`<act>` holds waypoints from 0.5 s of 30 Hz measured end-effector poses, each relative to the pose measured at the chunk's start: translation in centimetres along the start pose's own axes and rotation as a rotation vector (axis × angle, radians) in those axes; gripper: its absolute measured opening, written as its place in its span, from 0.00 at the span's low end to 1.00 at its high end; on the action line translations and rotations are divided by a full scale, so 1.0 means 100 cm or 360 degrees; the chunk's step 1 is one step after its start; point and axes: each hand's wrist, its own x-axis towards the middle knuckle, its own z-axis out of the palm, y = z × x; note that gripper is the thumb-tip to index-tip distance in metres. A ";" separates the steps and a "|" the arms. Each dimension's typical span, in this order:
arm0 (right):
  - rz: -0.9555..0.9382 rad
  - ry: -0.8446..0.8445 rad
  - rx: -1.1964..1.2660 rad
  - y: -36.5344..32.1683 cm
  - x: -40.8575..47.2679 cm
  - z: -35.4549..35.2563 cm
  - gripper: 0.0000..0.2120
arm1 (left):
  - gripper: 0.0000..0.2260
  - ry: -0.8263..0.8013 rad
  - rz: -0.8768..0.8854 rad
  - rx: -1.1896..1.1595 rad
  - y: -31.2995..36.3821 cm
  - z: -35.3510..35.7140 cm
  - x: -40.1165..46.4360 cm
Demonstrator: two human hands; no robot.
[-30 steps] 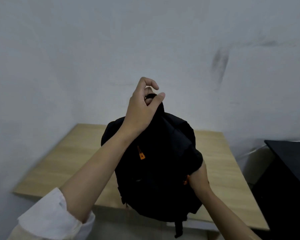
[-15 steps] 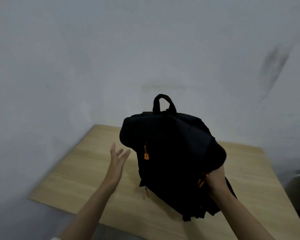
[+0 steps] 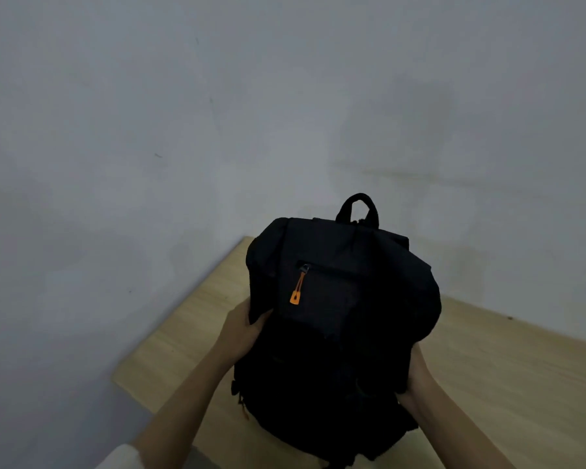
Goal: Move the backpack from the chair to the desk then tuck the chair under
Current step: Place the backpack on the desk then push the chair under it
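Note:
A black backpack (image 3: pixel 339 319) with an orange zipper pull stands upright on the light wooden desk (image 3: pixel 508 377), its top handle sticking up toward the wall. My left hand (image 3: pixel 242 328) grips its left side just under the flap. My right hand (image 3: pixel 416 377) presses against its lower right side, the fingers partly hidden behind the fabric. The chair is out of view.
A grey wall (image 3: pixel 217 130) rises directly behind the desk and along its left side. The desk's left front corner (image 3: pixel 122 377) lies near my left forearm, with floor below it.
My left hand let go of the top handle, dropped beside the bag, then closed on its left side. The backpack came down from the air onto the desk and now stands there.

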 end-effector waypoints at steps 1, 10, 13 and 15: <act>0.0026 -0.0005 0.0028 0.004 0.009 0.010 0.20 | 0.05 0.0016 -0.0017 0.0049 -0.005 -0.010 0.004; 0.0199 -0.0120 0.0165 0.055 0.103 0.139 0.18 | 0.06 -0.0091 -0.0073 0.0415 -0.083 -0.127 0.102; 0.0258 -0.0027 0.0123 0.072 0.136 0.177 0.15 | 0.15 -0.0105 -0.0020 0.0457 -0.101 -0.165 0.144; 0.0210 0.0086 0.0027 0.084 0.161 0.204 0.13 | 0.11 -0.0121 -0.0027 0.0472 -0.117 -0.187 0.172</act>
